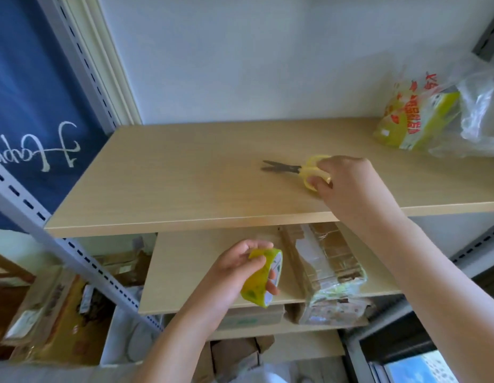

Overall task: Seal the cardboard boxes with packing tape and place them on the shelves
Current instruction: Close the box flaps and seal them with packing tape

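While between sealing passes: tools in hand at shelf front.
Left hand: wrapped around yellow tape roll, near, below top shelf.
Taped box: on middle shelf, right of roll.
Right hand: fingertips on scissors handles; grip uncertain.
Next, likely: pick another box, needs free hand.

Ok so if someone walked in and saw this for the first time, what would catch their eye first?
Probably the yellow-handled scissors lying on the top shelf, with the right hand touching their handles. Next, the yellow roll of packing tape gripped in the left hand in front of the shelf below. A taped-up cardboard box sits on that lower shelf.
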The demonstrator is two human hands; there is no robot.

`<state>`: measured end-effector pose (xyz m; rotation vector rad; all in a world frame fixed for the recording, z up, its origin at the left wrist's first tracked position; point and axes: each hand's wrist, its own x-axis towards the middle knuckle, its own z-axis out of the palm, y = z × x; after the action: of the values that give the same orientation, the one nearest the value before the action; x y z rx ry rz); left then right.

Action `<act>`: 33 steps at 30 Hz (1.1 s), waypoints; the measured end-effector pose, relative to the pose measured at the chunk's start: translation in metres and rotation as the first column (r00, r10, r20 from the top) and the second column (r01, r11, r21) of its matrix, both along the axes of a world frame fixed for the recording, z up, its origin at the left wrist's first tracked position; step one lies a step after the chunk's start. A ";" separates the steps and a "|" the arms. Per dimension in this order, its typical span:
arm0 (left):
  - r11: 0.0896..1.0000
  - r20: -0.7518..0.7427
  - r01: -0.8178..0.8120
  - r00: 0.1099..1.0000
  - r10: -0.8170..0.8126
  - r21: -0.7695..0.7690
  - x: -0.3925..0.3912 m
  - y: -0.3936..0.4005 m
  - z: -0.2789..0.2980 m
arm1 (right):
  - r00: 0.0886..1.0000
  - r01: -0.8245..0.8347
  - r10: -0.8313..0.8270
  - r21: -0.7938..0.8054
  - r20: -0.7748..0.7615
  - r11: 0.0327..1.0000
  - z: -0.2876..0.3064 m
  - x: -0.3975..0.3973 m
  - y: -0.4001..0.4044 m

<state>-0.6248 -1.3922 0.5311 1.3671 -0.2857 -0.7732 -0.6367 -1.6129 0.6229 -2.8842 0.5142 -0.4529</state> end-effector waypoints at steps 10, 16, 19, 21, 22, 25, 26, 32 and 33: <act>0.982 0.009 -0.080 0.996 0.083 -0.172 -0.031 0.027 0.064 | 0.876 -0.468 0.468 0.443 0.117 0.765 0.020 -0.031 0.071; 0.968 -0.161 -0.195 0.972 0.169 -0.158 -0.034 0.029 0.073 | 0.874 -0.485 0.461 0.317 0.153 0.815 0.012 -0.008 0.089; 0.954 -0.211 -0.283 0.943 0.258 -0.098 -0.030 0.029 0.067 | 0.885 -0.463 0.449 0.347 0.125 0.816 0.004 0.004 0.091; 0.957 -0.210 -0.287 0.939 0.271 -0.047 -0.024 0.028 0.064 | 0.892 -0.446 0.440 0.350 0.103 0.824 -0.001 0.010 0.093; 0.958 -0.214 -0.286 0.938 0.273 -0.030 -0.021 0.027 0.063 | 0.897 -0.437 0.430 0.343 0.101 0.831 -0.003 0.013 0.094; 0.959 -0.187 -0.283 0.942 0.279 0.002 -0.011 0.024 0.061 | 0.910 -0.414 0.393 0.310 0.131 0.856 -0.006 0.019 0.096; 0.958 -0.174 -0.287 0.943 0.283 0.007 -0.009 0.023 0.061 | 0.911 -0.412 0.386 0.296 0.143 0.862 -0.006 0.019 0.097; 0.957 -0.175 -0.290 0.941 0.288 0.019 -0.004 0.023 0.058 | 0.902 -0.427 0.403 0.186 0.154 0.885 -0.013 0.022 0.102; 0.957 -0.175 -0.288 0.942 0.287 0.020 -0.003 0.023 0.057 | 0.902 -0.423 0.399 0.157 0.165 0.892 -0.014 0.022 0.100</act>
<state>-0.6280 -1.3694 0.5882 1.2893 0.0523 -0.6412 -0.6142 -1.5130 0.6085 -2.6506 -0.0798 -0.4840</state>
